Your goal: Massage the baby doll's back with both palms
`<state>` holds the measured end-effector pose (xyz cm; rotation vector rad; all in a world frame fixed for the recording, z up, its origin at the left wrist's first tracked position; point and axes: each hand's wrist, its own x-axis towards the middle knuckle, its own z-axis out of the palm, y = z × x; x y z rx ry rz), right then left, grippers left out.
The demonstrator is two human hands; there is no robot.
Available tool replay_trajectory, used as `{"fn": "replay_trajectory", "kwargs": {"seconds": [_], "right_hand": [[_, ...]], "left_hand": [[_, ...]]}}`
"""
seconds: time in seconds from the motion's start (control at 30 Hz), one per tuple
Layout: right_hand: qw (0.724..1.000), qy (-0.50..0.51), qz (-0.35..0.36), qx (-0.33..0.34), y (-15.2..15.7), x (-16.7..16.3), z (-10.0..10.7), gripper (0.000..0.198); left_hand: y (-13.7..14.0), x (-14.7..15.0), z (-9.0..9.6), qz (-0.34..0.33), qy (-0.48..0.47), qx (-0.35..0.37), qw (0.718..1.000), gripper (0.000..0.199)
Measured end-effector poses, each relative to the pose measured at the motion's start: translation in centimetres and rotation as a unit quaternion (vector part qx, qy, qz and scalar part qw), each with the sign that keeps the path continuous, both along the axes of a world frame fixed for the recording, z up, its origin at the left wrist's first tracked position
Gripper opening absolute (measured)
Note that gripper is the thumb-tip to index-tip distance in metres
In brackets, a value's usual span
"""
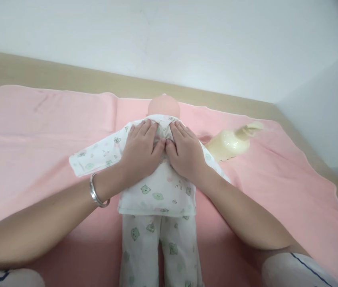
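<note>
A baby doll (164,107) in a white pyjama top (157,195) and matching trousers (173,247), printed with small green animals, lies stretched out in front of me. Its bald head points away, and no face shows. My left hand (141,147) rests flat on the left of the doll's upper body, fingers extended. Mirroring it, my right hand (185,149) lies flat on the other side. The two thumbs meet at the middle, where the cloth is wrinkled. Neither hand grips anything. The doll's left-hand sleeve spreads outward; my right arm partly covers the other sleeve.
A pale yellow pump bottle (230,144) lies on its side, right of the doll, against the sleeve. Beneath everything is a pink mat (76,115) on a light wooden surface (67,75). White walls (145,40) stand behind and at the right.
</note>
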<state>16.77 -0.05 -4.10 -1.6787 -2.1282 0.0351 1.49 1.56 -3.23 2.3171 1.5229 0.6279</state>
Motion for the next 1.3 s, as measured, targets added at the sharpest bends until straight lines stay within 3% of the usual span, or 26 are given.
{"fn": "replay_trajectory", "kwargs": {"seconds": [0.27,0.47,0.7,0.97,1.13,1.3], "right_hand": [[0.988,-0.115,0.092,-0.037,0.2,1.3,2.0,0.054],[0.984,-0.165,0.062,-0.028,-2.0,0.2,3.3,0.054],[0.981,-0.192,0.016,0.005,-3.9,-1.4,3.1,0.053],[0.991,-0.132,0.004,-0.032,-2.3,-0.5,3.3,0.051],[0.994,-0.099,0.016,-0.033,-0.9,0.1,2.5,0.051],[0.994,-0.075,0.047,-0.062,0.2,0.8,1.7,0.055]], "left_hand": [[-3.6,0.4,1.0,-0.098,0.175,0.083,0.976,0.054],[-1.8,-0.2,1.4,-0.086,0.106,0.042,0.990,0.052],[0.7,-0.8,1.2,-0.044,0.007,-0.015,0.999,0.042],[-0.8,-0.5,1.1,-0.038,0.092,0.025,0.995,0.059],[-3.0,0.0,1.1,-0.072,0.155,0.080,0.982,0.055],[-2.9,-0.1,1.5,-0.077,0.114,0.042,0.990,0.055]]}}
